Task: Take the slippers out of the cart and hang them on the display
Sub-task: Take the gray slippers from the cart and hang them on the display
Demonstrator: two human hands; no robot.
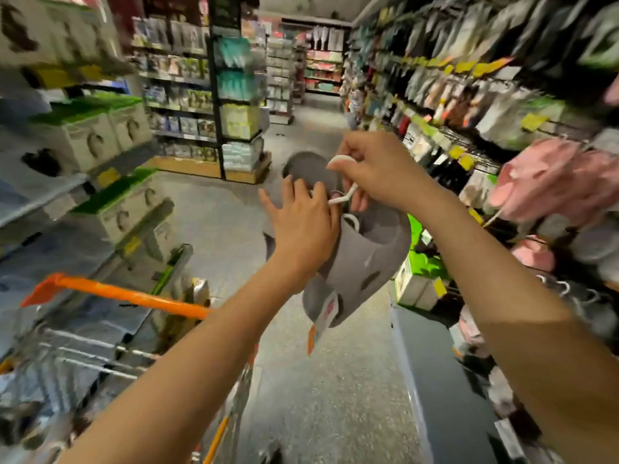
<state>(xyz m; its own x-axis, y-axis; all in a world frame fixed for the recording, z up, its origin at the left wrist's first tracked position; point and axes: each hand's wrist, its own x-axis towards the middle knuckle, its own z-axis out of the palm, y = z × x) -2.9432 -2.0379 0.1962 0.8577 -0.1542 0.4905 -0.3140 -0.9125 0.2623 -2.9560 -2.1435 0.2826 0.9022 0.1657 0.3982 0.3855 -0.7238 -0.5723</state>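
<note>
The right hand pinches the white hanger of the grey slippers, while the left hand lies flat-fingered against them above the cart.

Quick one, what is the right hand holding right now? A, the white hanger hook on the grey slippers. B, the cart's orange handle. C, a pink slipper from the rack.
A: the right hand pinches the white hanger hook atop the grey slippers.

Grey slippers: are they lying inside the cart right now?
No, the grey slippers are held up right of the cart, the right hand pinching their white hanger, the left hand resting on them.
</note>
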